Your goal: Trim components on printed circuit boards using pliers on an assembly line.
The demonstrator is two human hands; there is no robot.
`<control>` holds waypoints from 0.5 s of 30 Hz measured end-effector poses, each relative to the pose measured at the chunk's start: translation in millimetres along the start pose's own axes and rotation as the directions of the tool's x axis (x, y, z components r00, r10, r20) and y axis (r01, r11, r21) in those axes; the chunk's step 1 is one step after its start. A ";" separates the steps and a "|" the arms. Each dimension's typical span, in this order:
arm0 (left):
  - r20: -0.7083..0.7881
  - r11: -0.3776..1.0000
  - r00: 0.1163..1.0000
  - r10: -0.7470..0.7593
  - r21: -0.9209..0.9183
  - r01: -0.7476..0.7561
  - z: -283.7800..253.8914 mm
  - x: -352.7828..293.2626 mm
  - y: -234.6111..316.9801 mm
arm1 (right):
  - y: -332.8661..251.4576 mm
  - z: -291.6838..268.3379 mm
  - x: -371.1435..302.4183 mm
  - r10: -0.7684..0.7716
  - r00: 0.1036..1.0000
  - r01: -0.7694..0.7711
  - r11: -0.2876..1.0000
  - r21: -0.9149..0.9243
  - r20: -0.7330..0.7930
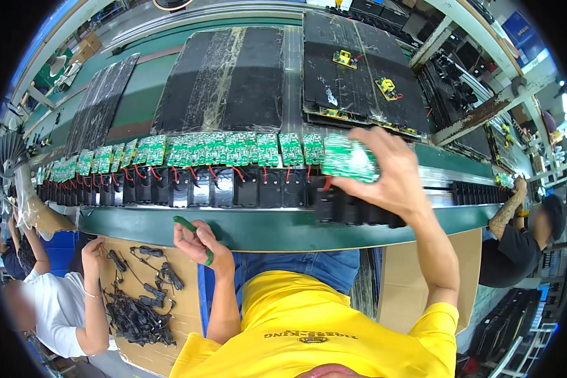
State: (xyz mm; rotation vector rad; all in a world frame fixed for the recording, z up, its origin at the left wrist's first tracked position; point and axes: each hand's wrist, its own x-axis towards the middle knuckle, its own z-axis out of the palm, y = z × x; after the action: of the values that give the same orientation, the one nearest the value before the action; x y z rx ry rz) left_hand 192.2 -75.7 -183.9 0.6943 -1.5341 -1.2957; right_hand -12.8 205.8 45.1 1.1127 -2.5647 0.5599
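Observation:
My right hand [394, 173] grips a green circuit board [346, 159] by its right side, thumb below and fingers above. The board is slightly blurred. Beneath it, a red wire runs down to the black plastic housings [349, 208] on the bench. In my left hand [205, 242], held at the bench's near edge, is a slim green tool [184, 223]; its ends stick out above and below my fist, and its exact kind cannot be made out. Left of my right hand, a long row of green circuit boards [239, 148] leans behind black housings [246, 188], joined by red wires.
Black padded sheets [258, 79] lie beyond the row; yellow-and-black components [387, 88] rest on the far right sheet. A cardboard box [126, 327] with black cables [142, 315] stands left. Co-workers sit at the left [60, 315] and right [516, 252]. A metal post [479, 116] slants at right.

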 end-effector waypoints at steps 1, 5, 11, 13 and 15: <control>0.008 1.000 1.000 0.002 -0.002 -0.002 -1.5 0.2 -1.0 | -11.5 10.8 8.6 -0.018 1.000 0.018 0.999 0.045 0.008; 0.005 1.000 1.000 0.019 0.010 -0.019 5.2 -2.4 5.1 | -38.1 67.7 36.3 -0.028 1.000 0.027 0.996 0.080 0.006; -0.004 0.999 0.999 0.034 0.006 -0.034 5.9 -0.5 7.4 | -34.6 111.8 47.7 -0.007 0.990 0.020 0.996 0.086 -0.143; 0.021 0.999 0.999 0.044 0.005 -0.044 1.6 1.9 2.0 | -35.9 112.9 48.2 0.025 0.984 -0.004 0.993 0.117 -0.177; 0.019 0.997 0.997 0.071 0.016 -0.072 -3.6 6.0 -0.6 | -36.4 105.8 48.7 0.044 0.970 0.003 0.981 0.195 -0.239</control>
State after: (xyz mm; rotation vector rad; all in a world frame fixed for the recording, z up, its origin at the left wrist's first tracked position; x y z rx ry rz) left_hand 193.2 -82.5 -182.8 0.6341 -1.5721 -1.2400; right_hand -29.2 103.9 -19.9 1.0069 -2.3514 0.9084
